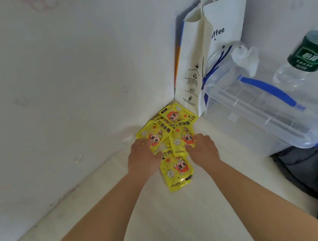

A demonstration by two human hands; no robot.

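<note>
Several yellow snack packets (pixel 172 127) with a cartoon face lie heaped in the corner where the cream table (pixel 170 222) meets two walls. One packet (pixel 175 170) lies nearest me, between my wrists. My left hand (pixel 142 158) rests on the left side of the heap, fingers on a packet (pixel 153 135). My right hand (pixel 202 148) rests on the right side, fingers over another packet (pixel 182 139). Fingertips of both hands are hidden, so whether they pinch a packet is unclear.
A white paper coffee bag (pixel 202 57) stands against the wall right of the heap. Beside it sits a clear plastic box with blue handle (pixel 266 107), a water bottle with green label (pixel 310 52), and a dark bag (pixel 317 168) at the right edge.
</note>
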